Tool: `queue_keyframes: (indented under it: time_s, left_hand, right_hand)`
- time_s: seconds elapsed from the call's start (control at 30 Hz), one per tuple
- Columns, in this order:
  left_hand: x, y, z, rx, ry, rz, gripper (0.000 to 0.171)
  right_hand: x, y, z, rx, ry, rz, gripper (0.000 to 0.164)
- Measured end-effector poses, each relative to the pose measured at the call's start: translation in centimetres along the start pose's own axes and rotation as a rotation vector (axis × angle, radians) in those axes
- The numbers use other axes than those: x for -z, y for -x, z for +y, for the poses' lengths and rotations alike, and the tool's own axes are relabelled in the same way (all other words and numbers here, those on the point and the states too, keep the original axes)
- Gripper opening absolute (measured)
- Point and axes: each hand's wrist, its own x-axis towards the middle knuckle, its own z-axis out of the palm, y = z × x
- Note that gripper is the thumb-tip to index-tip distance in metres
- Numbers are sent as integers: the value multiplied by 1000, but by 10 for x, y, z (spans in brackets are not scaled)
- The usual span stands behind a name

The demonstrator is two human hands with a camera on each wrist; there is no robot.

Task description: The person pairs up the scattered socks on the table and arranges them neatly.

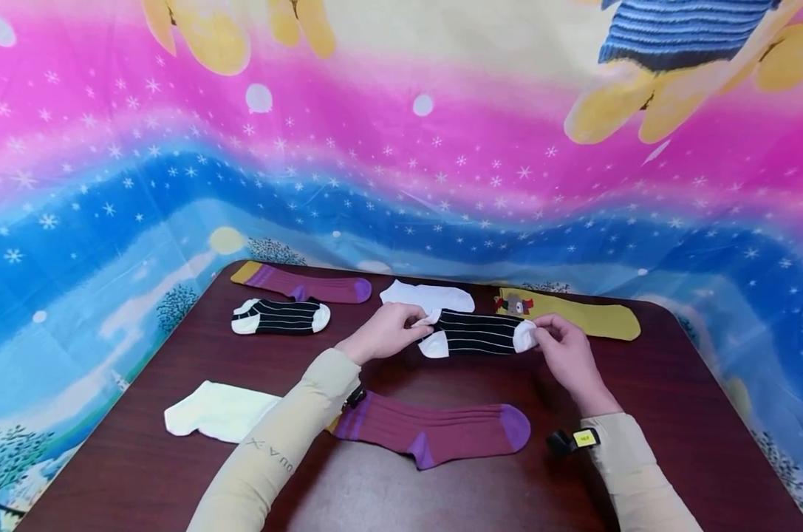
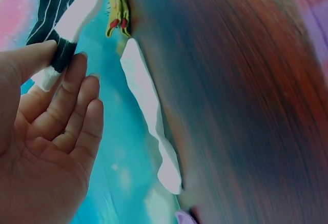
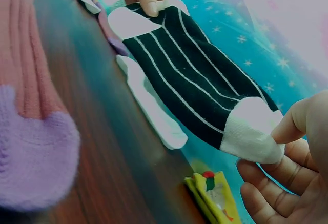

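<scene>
left hand (image 1: 389, 332): pinching the sock (image 1: 479, 332) by its cuff (image 1: 431, 318) | right hand (image 1: 569, 356): pinching its toe (image 3: 250, 131) | we hold it between them

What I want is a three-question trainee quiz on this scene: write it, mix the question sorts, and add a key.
1. True or false: the left hand and the right hand both pinch the same striped sock.
2. How many maroon socks with purple toes lie on the table?
3. Which reaches farthest right in the head view?
A) a white sock
B) the yellow sock
C) a maroon sock

Key: 1. True. 2. Two. 3. B.
</scene>
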Motion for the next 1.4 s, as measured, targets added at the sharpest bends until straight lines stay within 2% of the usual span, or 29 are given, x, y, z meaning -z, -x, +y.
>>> queue_keyframes:
  time_s: [0.27,0.5,0.63,0.97,1.2,1.4]
  left_hand:
    - [-6,-8,7,-2,31,42,14]
    - [-10,-17,15,-6,30,40,19]
    - [-13,-23,18,-3,35,47,22]
    - [-22,-34,28,34,79,61,14]
    - [-27,-43,37,53,134,50,15]
    - [-30,-53,44,67,135,54,15]
  right_hand:
    - [11,-3,0,22,-43,46,31]
    - [23,-4,-1,-21,-33,80,37]
    - [30,-6,3,-10,-50,97,35]
    - [45,-10,8,-23,-75,141,32]
    - [53,-15,11,-43,-61,176,33]
    - [60,-21,16,-52,-90,190,31]
